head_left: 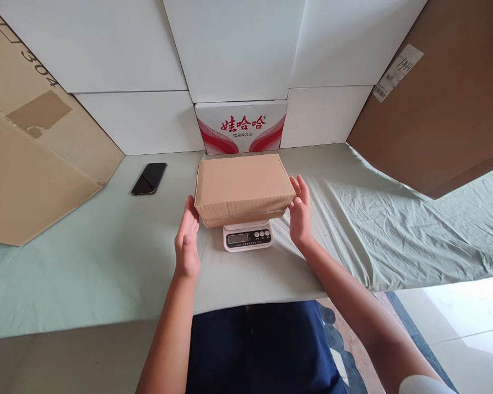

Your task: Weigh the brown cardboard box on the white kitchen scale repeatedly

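Note:
A closed brown cardboard box (244, 183) sits on a small white digital scale (248, 246), overhanging it on both sides. Only the scale's front shows, with a dark panel, a small display and buttons; the box hides its platform. My left hand (188, 241) is upright along the box's left side, fingers stretched, fingertips at its lower left edge, thumb away from the cardboard. On the opposite side, my right hand (301, 213) is by the front right corner, fingers extended and slightly apart. Neither hand wraps round the box. Whether the fingertips press on it is hard to see.
A black phone (149, 179) lies to the left on the pale green cloth (107, 262). Behind stands a white and red carton (241, 127) among white boxes. Large brown cartons flank the table at left (33, 164) and right (439, 109). The table's front edge is near my lap.

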Demonstrator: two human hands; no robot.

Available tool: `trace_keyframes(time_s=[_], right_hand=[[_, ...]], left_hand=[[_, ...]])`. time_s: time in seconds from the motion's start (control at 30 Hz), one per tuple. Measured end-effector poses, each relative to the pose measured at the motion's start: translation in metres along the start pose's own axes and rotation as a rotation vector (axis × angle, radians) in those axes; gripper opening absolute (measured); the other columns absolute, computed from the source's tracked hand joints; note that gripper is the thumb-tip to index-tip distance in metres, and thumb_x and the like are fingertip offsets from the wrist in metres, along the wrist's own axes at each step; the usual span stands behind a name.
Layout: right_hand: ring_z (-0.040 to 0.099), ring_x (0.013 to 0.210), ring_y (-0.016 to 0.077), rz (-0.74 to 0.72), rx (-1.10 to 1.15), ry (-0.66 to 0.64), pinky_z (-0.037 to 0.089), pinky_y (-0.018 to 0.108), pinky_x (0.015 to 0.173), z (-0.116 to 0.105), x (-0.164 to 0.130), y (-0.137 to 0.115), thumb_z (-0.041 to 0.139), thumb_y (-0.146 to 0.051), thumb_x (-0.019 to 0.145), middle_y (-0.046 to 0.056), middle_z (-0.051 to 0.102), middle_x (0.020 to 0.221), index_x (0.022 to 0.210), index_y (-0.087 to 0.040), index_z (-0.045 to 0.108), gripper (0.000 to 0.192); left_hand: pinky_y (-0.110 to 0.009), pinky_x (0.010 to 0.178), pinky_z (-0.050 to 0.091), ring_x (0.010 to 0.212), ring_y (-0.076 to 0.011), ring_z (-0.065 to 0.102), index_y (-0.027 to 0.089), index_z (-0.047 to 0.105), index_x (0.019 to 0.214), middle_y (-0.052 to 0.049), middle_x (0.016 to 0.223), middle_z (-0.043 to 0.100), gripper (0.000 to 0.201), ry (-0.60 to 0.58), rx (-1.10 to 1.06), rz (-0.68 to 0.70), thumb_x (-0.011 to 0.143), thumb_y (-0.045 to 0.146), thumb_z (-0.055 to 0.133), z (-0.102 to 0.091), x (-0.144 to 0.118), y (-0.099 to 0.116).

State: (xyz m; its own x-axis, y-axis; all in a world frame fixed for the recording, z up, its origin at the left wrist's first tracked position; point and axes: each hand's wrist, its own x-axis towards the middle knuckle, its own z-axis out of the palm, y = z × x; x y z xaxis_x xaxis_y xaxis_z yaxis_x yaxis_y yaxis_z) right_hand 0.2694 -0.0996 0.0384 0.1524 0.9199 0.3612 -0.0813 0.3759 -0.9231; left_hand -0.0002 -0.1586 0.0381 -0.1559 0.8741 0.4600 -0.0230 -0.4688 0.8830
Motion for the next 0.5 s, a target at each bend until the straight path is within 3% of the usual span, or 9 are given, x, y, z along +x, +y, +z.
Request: trace_keyframes(time_s=[0.33, 0.5], right_hand=[[0.032, 0.161, 0.0336, 0.046, -0.005, -0.033, 0.026, 0.068, 0.131, 0.005, -0.005, -0.005, 0.050, -0.063, 0.094, -0.001, 0.037, 0.170, 0.155, -0.042, 0.037, 0.066], [0.031, 0.160, 0.0313, -0.005, -0.032, -0.063, 0.026, 0.062, 0.133, 0.015, -0.014, -0.011, 0.047, -0.059, 0.097, -0.002, 0.041, 0.168, 0.156, -0.040, 0.039, 0.063]], left_hand=[[-0.050, 0.130, 0.027, 0.160, -0.0361, 0.028, 0.030, 0.043, 0.160, -0.008, 0.171, 0.035, 0.090, -0.008, -0.025, -0.021, 0.087, 0.082, 0.048, 0.001, -0.001, -0.002], [-0.052, 0.128, 0.031, 0.159, -0.0388, 0.030, 0.025, 0.046, 0.159, -0.013, 0.168, 0.040, 0.088, -0.045, -0.005, -0.020, 0.089, 0.079, 0.049, 0.003, -0.004, -0.005]])
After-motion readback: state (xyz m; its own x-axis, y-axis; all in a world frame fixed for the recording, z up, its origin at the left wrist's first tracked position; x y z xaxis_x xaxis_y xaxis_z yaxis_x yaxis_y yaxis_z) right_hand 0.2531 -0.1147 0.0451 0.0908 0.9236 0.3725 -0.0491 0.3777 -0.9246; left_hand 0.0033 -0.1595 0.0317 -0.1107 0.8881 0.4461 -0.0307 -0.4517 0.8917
